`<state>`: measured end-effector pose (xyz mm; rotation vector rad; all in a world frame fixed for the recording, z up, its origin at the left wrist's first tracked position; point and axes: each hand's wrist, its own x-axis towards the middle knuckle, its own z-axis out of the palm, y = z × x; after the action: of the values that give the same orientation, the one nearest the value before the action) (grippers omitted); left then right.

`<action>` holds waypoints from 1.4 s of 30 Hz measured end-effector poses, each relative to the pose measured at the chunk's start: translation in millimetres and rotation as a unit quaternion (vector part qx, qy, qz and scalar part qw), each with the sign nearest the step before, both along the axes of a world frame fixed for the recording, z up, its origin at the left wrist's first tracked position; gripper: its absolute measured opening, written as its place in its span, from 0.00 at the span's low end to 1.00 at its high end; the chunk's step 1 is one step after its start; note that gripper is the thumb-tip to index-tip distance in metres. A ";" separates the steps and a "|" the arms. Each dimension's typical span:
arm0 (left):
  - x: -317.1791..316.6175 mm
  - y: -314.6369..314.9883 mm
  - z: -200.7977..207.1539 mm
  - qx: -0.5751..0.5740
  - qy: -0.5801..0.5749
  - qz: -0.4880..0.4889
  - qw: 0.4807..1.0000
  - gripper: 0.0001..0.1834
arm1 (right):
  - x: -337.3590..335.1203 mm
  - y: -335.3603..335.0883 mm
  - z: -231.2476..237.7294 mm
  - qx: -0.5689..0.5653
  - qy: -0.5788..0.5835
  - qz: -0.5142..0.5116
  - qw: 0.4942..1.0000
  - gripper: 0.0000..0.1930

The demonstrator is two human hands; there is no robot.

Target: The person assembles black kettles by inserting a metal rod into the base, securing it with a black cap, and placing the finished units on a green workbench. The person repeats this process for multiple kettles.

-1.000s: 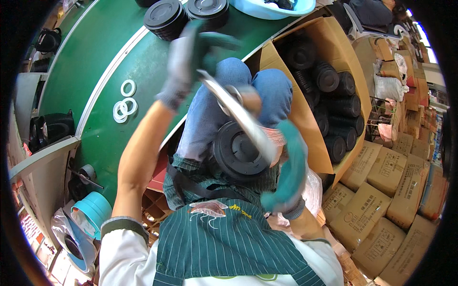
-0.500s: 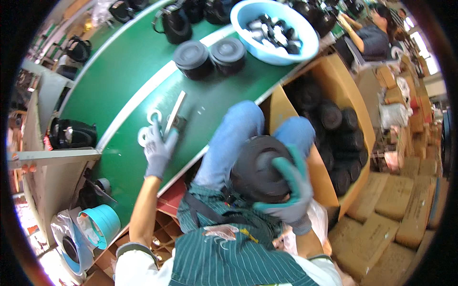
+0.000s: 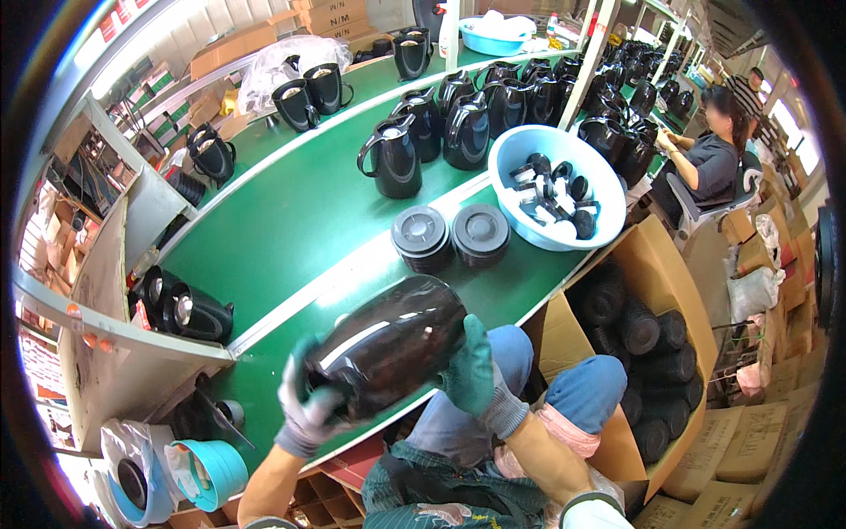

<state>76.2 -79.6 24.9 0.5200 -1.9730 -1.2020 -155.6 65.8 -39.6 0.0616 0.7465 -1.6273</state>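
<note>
A glossy black jug (image 3: 397,339) is held on its side above the near edge of the green bench, over my lap. My left hand (image 3: 304,401), in a grey and green glove, grips its left end, partly smeared by motion. The other end is gripped by my right hand (image 3: 476,375), gloved the same way, its fingers against the jug's rounded side. Just beyond the jug stand two short stacks of black round discs (image 3: 420,236). The jug hides the bench surface behind it.
A light blue basin (image 3: 608,216) holds several black and white parts. Black jugs (image 3: 397,163) crowd the bench behind. At my right, a cardboard box (image 3: 679,291) holds stacked black discs. A turquoise bucket (image 3: 220,472) is at lower left. Another person (image 3: 709,159) sits farther right.
The black jug has come up from my lap and turned on its side. My left hand has left the white rings and stick on the bench and taken hold of it. The view has tilted up.
</note>
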 end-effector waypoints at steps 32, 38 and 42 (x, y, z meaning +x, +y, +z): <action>104.2 -261.9 -51.6 -0.248 -0.630 0.524 0.516 0.37 | -26.1 12.3 -37.9 -0.225 0.002 0.159 0.961 0.42; 92.3 -212.5 -17.3 -0.364 -0.438 0.407 0.714 0.26 | -25.3 16.0 -37.2 -0.180 0.066 0.158 0.969 0.39; 60.3 -137.8 53.6 -0.346 -0.329 0.228 0.849 0.24 | -3.6 2.3 27.1 -0.120 0.364 0.134 0.914 0.36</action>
<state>136.5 -217.4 78.6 1.0176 -2.4463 0.0571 -159.3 68.1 -12.5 -0.8346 1.0488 -1.4510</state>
